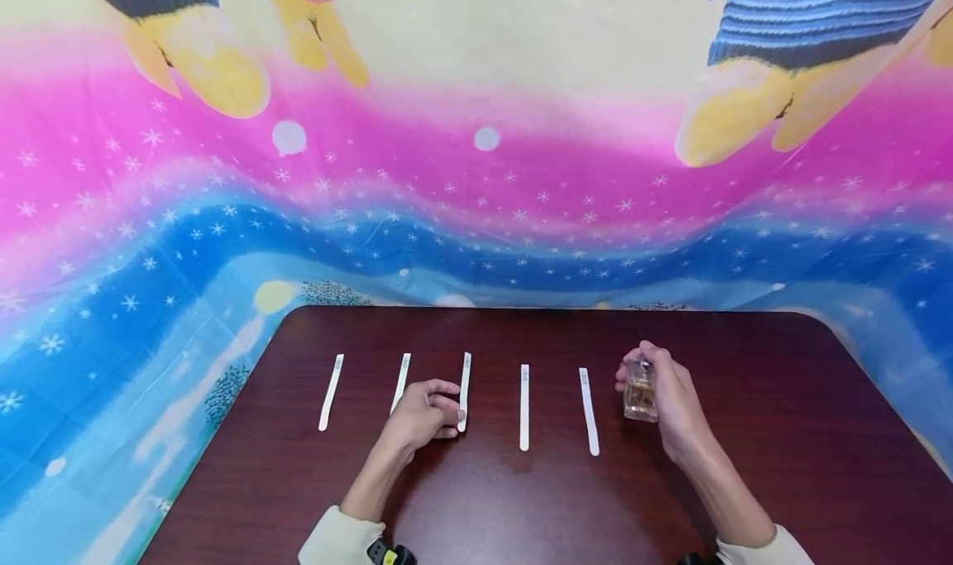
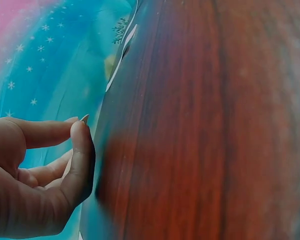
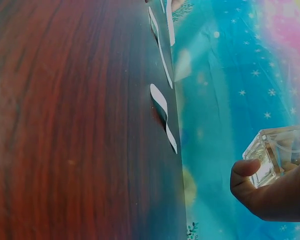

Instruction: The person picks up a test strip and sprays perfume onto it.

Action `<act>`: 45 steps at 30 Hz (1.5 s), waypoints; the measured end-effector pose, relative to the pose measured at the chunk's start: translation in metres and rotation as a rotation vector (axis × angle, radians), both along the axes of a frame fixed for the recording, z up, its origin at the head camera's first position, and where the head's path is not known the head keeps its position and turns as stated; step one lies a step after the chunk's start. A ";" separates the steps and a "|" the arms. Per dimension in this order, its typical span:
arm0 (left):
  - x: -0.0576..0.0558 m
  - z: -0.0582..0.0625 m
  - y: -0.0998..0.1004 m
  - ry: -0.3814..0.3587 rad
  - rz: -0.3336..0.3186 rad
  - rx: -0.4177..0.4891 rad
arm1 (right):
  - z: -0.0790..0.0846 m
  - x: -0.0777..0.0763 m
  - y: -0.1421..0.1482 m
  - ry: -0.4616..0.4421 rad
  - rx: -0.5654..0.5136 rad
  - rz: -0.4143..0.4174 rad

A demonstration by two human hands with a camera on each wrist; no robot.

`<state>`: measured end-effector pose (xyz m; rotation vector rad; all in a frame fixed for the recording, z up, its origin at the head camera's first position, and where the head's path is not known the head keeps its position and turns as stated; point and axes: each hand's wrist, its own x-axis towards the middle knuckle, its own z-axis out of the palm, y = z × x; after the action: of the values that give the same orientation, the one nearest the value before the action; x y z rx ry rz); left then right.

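My left hand pinches the lower end of a white paper test strip between thumb and fingertip. In the left wrist view just a small pale tip of that strip shows past the fingertips. Its upper end has tiny dark print. Another paper strip behind my left hand is partly hidden by it. On the right, my right hand grips a clear glass perfume bottle with amber liquid inside. In the right wrist view the thumb presses against the bottle's glass.
Several white strips lie in a spaced row on the dark wooden table, including a far-left strip, a middle-right strip and a strip nearest the bottle. A colourful printed cloth hangs behind the table's back edge.
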<state>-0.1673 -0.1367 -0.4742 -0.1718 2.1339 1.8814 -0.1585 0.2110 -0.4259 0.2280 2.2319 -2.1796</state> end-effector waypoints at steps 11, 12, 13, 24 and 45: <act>0.000 -0.002 0.001 -0.022 0.011 -0.065 | 0.001 0.001 0.002 0.000 -0.010 -0.001; 0.000 -0.001 0.001 -0.020 0.011 -0.073 | 0.002 0.001 0.002 -0.001 -0.011 0.000; 0.000 -0.001 0.001 -0.018 0.011 -0.083 | 0.002 0.001 0.002 -0.001 -0.011 0.000; -0.001 0.002 0.001 0.022 0.019 -0.238 | 0.001 0.000 0.003 -0.006 0.000 0.005; 0.013 0.013 0.036 0.087 -0.054 -0.245 | 0.004 0.001 0.004 0.008 -0.009 0.008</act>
<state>-0.1542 -0.1010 -0.4614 -0.0837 2.3992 1.6212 -0.1579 0.2154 -0.4218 0.2105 2.2232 -2.1903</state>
